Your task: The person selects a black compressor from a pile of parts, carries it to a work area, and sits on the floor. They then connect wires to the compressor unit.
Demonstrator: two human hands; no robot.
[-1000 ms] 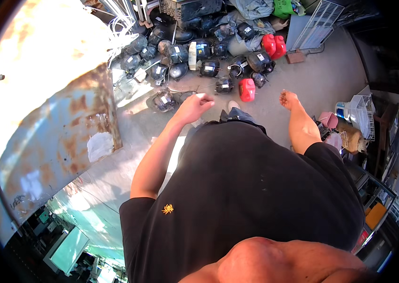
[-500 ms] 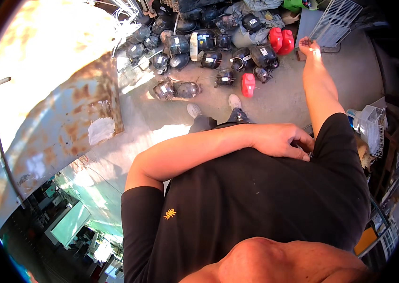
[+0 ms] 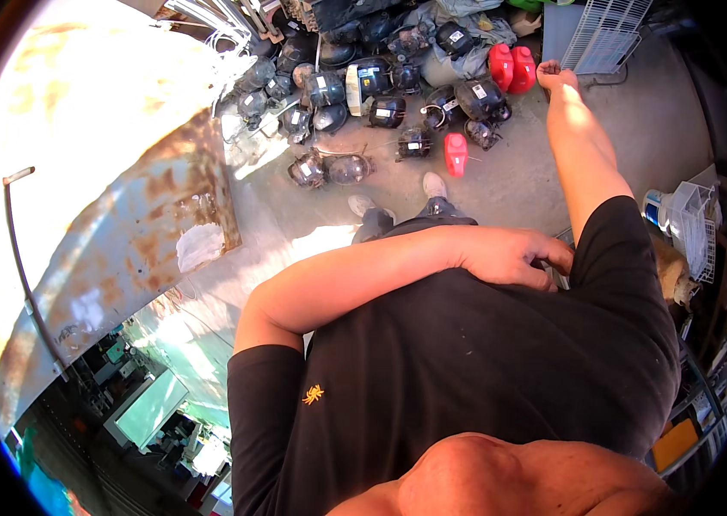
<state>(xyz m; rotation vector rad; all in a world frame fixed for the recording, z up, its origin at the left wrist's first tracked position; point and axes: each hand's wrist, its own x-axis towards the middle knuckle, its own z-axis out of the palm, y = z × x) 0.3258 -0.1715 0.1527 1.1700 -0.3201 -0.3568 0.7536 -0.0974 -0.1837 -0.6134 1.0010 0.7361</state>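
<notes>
My left forearm lies across the front of my black shirt (image 3: 467,361). At its end my left hand (image 3: 514,258) rests against the shirt near my right sleeve, fingers curled toward the thumb. Whatever may be between them is hidden. My right arm reaches out ahead, and my right hand (image 3: 557,76) is loosely curled with nothing visible in it. Beside that hand, on its left, stand two red jug-like containers (image 3: 511,69). A white wire rack (image 3: 609,34) is just beyond it on the right. Another red container (image 3: 456,155) sits nearer my shoes.
Several black compressors (image 3: 388,110) crowd the floor ahead, with two dusty ones (image 3: 329,170) near my feet. A rusty metal sheet (image 3: 148,189) fills the left side. Clear plastic bins (image 3: 690,215) and a wire basket stand at the right. Equipment (image 3: 153,411) lies lower left.
The view has shifted slightly, so the floor items appear a little to the right. My right hand has turned and curled more, a little closer to the red containers. The left hand stays at the shirt.
</notes>
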